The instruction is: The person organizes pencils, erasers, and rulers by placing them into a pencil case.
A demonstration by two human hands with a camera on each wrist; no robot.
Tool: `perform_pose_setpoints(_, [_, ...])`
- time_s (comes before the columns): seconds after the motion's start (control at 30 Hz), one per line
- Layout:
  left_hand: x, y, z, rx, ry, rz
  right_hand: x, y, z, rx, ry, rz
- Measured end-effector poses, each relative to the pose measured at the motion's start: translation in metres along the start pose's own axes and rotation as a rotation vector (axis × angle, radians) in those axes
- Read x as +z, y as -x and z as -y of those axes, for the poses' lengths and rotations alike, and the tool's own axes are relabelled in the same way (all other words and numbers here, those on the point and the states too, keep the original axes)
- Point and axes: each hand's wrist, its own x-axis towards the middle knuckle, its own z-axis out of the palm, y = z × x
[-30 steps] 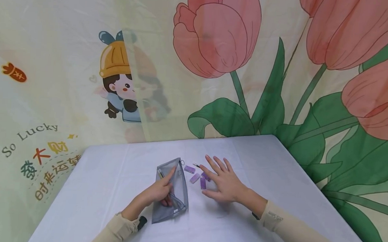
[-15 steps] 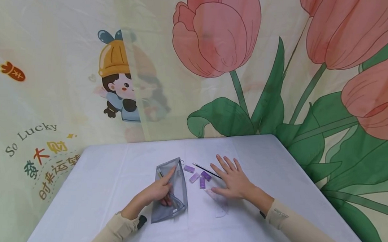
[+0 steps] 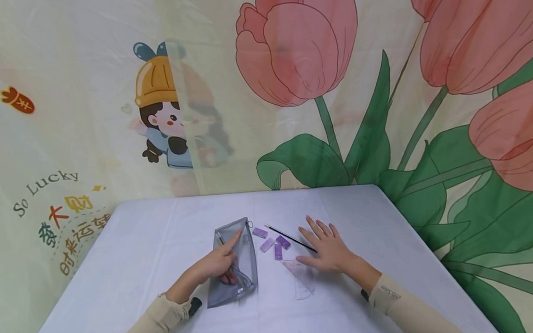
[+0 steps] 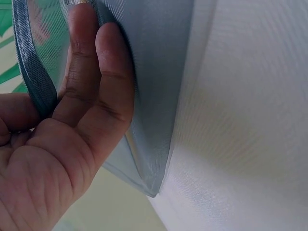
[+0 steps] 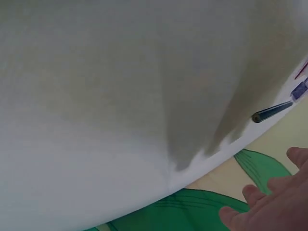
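Observation:
In the head view a grey mesh zip pouch [image 3: 221, 294] lies on the white table with a pen-like stick [image 3: 220, 239] showing through it. My left hand [image 3: 216, 264] grips the pouch; the left wrist view has the zip edge [image 4: 34, 72] running between thumb and fingers [image 4: 115, 72]. My right hand [image 3: 327, 251] is held over the table, fingers spread, with nothing in it. A black pencil [image 3: 288, 236] lies with its near end by that hand. Left of the pencil are several purple erasers [image 3: 267, 244]. A clear triangular ruler [image 3: 303, 282] lies below the right hand.
The white cloth-covered table [image 3: 358, 309] reaches a back edge against a hanging curtain [image 3: 230, 180] printed with tulips and a cartoon figure. A dark wrist strap part [image 3: 195, 306] shows below the left sleeve.
My right hand has drawn back to the right, fingers still spread, uncovering the pencil, erasers and clear ruler. My left hand and the pouch have stayed in place.

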Motion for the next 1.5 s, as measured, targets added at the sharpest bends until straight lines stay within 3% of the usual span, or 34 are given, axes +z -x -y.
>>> perform_pose_setpoints(0.23, [0.000,0.000,0.000,0.002,0.005,0.004,0.002,-0.007,-0.008,0.151,-0.127,0.036])
perform_pose_setpoints(0.47, [0.000,0.000,0.000,-0.005,0.010,0.003,0.000,-0.010,-0.013,0.292,-0.356,0.121])
perform_pose_setpoints(0.67, [-0.001,0.000,0.000,-0.006,0.011,0.001,0.002,-0.011,-0.017,0.265,-0.375,0.153])
perform_pose_setpoints(1.5, [0.000,0.000,0.000,-0.018,0.008,0.003,-0.001,-0.010,-0.015,0.196,-0.348,0.141])
